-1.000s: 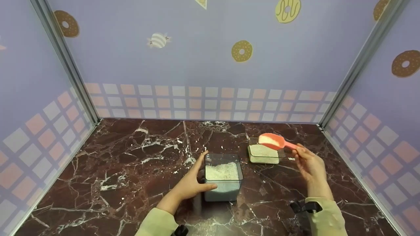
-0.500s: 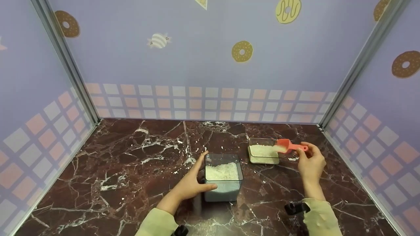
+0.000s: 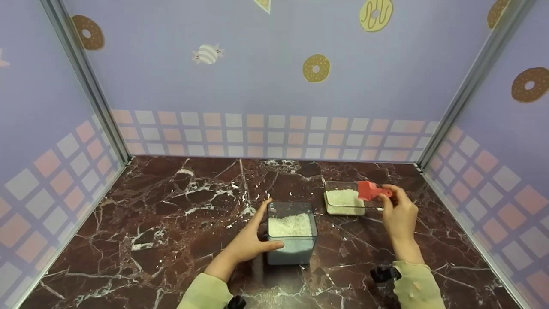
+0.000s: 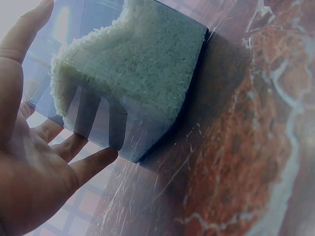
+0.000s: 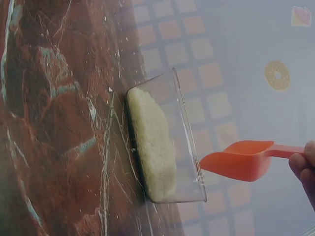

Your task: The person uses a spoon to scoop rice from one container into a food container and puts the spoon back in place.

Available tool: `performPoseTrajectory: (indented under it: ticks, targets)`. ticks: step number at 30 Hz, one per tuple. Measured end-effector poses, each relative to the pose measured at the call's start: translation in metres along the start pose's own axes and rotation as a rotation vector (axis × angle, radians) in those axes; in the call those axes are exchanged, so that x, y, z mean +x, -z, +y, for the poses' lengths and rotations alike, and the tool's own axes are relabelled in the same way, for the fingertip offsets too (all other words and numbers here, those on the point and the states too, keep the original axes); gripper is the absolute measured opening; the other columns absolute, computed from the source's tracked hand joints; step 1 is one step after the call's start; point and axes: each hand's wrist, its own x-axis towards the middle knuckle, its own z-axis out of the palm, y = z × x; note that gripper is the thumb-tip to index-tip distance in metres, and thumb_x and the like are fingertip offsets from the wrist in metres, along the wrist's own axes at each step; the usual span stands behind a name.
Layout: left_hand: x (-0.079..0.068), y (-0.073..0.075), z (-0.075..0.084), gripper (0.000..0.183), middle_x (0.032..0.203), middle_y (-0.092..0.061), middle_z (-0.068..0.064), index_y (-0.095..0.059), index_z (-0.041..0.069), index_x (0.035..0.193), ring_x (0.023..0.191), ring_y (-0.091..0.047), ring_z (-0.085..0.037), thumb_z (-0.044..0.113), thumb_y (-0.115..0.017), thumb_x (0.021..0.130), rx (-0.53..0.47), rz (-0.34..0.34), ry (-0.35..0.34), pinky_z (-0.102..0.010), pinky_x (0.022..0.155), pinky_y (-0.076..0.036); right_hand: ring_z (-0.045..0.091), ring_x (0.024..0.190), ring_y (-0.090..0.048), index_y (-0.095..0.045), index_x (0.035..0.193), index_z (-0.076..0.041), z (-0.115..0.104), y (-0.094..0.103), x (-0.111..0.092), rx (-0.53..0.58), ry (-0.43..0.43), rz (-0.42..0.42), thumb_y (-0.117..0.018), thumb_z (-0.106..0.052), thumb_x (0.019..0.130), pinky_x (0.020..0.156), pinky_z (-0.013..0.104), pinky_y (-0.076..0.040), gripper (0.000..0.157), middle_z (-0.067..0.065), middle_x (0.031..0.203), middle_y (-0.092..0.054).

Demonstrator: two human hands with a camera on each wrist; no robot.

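Between right fingers (image 5: 299, 164), apparently, scoop handle (image 5: 281, 151)

Narrow gap between tall bin (image 3: 295, 252) and low dish (image 3: 344, 209), wall (image 3: 248, 88) behind

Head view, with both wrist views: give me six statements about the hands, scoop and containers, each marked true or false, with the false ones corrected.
1. The right hand pinches the red-orange plastic scoop by its handle. True.
2. The left hand touches the tall, clear, boxy container. True.
3. The tall container is empty. False: white grains fill part of it.
4. The low, clear, rectangular container also holds white grains. True.
5. The low container stands nearest the person. False: it stands farther away, to the tall container's right.
6. The scoop is buried in the grains. False: it is held up near the low container's right side.
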Motion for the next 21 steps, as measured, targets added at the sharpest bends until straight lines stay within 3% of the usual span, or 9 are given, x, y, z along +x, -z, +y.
performPoseTrajectory:
  ticks: [3,5,10,12,14,17,21]
  targets:
    - [0.000,0.000,0.000,0.115,0.175,-0.009,-0.011,-0.009,0.040,0.165,0.157,-0.021,-0.044,0.043,-0.086,0.080,0.001,0.002,0.001,-0.073,0.122,-0.018,-0.020,0.073,-0.051,-0.073,0.106,0.005,0.000,0.000,0.000,0.051,-0.069,0.006,-0.079,0.004,0.085,0.066,-0.002,-0.037,0.022,0.024,0.090,-0.076]
    - [0.000,0.000,-0.001,0.115,0.175,-0.009,-0.012,-0.009,0.040,0.165,0.157,-0.022,-0.044,0.043,-0.086,0.080,0.002,0.003,0.000,-0.073,0.122,-0.018,-0.025,0.073,-0.049,-0.073,0.107,0.005,-0.001,-0.001,0.000,0.070,-0.113,0.010,-0.077,0.005,0.086,0.065,-0.003,-0.037,0.021,0.025,0.090,-0.076]
    - [0.000,0.000,-0.001,0.115,0.174,-0.010,-0.012,-0.009,0.039,0.165,0.156,-0.023,-0.043,0.042,-0.086,0.080,-0.004,0.002,-0.008,-0.073,0.122,-0.019,-0.021,0.070,-0.054,-0.073,0.110,0.007,-0.005,0.000,0.001,0.131,-0.275,0.030,-0.074,0.007,0.088,0.063,0.000,-0.041,0.021,0.027,0.093,-0.076]
    - [0.000,0.000,-0.001,0.115,0.174,-0.011,-0.012,-0.009,0.039,0.165,0.156,-0.023,-0.043,0.041,-0.086,0.080,-0.010,0.001,-0.009,-0.073,0.122,-0.018,-0.017,0.068,-0.058,-0.073,0.112,0.007,-0.007,0.000,0.002,0.197,-0.378,0.030,-0.073,0.006,0.090,0.059,0.002,-0.044,0.022,0.017,0.088,-0.078]
    - [0.000,0.000,-0.001,0.115,0.174,-0.011,-0.012,-0.009,0.039,0.165,0.156,-0.024,-0.042,0.041,-0.087,0.080,-0.015,0.000,-0.009,-0.072,0.122,-0.018,-0.012,0.065,-0.063,-0.071,0.116,0.008,-0.009,0.001,0.004,0.296,-0.498,0.011,-0.070,0.005,0.093,0.053,0.006,-0.046,0.023,0.004,0.081,-0.079]
    - [0.000,0.000,-0.001,0.116,0.174,-0.011,-0.013,-0.008,0.039,0.166,0.156,-0.023,-0.044,0.041,-0.087,0.080,-0.020,-0.003,-0.010,-0.074,0.122,-0.017,-0.003,0.063,-0.069,-0.068,0.118,0.008,-0.014,0.003,0.007,0.558,-0.682,-0.003,-0.066,0.005,0.096,0.053,0.011,-0.053,0.023,-0.009,0.074,-0.074]
    - [0.000,0.000,-0.001,0.116,0.174,-0.011,-0.014,-0.007,0.039,0.166,0.156,-0.022,-0.045,0.042,-0.086,0.080,-0.025,-0.005,-0.010,-0.075,0.121,-0.016,0.005,0.065,-0.073,-0.072,0.106,-0.004,-0.021,0.005,0.010,0.870,-0.862,-0.020,-0.063,0.005,0.097,0.063,0.014,-0.059,0.015,-0.002,0.075,-0.075]
